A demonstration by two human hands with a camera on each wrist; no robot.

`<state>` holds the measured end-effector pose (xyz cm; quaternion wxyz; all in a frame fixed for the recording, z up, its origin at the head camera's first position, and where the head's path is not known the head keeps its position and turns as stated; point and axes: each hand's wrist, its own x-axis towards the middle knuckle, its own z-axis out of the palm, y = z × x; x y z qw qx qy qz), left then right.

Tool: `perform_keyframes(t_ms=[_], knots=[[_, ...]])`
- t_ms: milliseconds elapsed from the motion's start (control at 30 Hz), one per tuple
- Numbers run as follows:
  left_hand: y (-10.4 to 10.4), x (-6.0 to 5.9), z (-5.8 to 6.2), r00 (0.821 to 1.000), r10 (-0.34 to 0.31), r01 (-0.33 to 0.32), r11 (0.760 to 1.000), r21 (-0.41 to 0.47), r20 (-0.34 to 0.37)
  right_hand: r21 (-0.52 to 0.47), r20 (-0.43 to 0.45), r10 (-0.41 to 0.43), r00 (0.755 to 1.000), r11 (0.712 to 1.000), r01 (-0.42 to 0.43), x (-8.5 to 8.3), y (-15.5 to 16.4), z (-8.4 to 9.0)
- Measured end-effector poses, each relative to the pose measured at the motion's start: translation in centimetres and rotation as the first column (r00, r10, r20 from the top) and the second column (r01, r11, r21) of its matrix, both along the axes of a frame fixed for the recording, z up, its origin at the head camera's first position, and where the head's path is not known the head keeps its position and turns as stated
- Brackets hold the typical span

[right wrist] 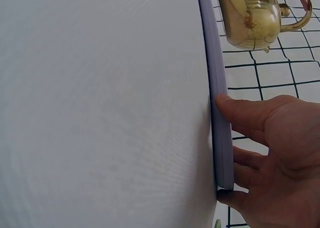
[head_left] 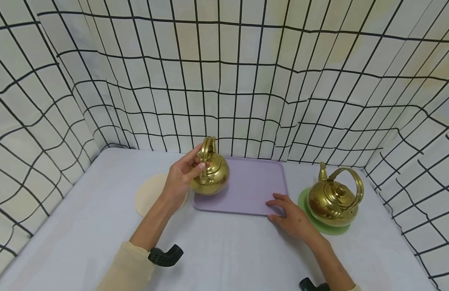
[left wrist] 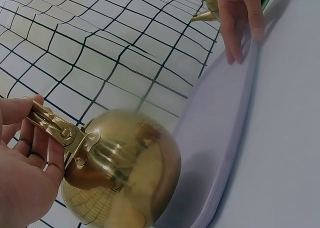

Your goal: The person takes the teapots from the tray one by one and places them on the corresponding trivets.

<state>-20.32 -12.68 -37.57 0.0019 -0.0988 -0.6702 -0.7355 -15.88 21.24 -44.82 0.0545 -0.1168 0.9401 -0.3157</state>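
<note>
Lying at the left of the desk: a round cream mat, bare, partly under the left forearm. Just right of it, the left hand, its grip curling round the upright handle of a brass kettle, fingers and thumb pinching the handle near its hinge. Hanging tilted over the left near corner of a lilac tray, that kettle; whether its base is touching the tray, cannot tell. Nothing else sitting in the tray. Pressing on the tray's near right corner, the right hand, grip flat, fingers spread on top and thumb along the edge, holding nothing. Standing upright further right, just beside the tray, a second brass kettle with lid on and handle raised, resting on a round green mat. Hanging behind and at both sides, a white cloth with a black grid.
</note>
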Motion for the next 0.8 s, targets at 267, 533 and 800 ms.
perform_keyframes(t_ms=[267,533,800], knots=[[-0.7,0.1,-0.2,1.0,0.006,-0.006,0.999,-0.034,-0.005,0.009,-0.002,-0.003,1.0,1.0,0.003,0.0,-0.1,-0.2],[-1.0,0.0,0.1,1.0,0.028,-0.028,0.998,-0.049,-0.012,0.012,0.002,-0.004,1.0,1.0,0.004,0.1,-0.1,-0.1],[-1.5,0.2,0.3,0.999,0.043,-0.043,0.999,-0.03,0.012,0.003,0.012,-0.005,1.0,1.0,0.005,0.1,-0.1,-0.1]])
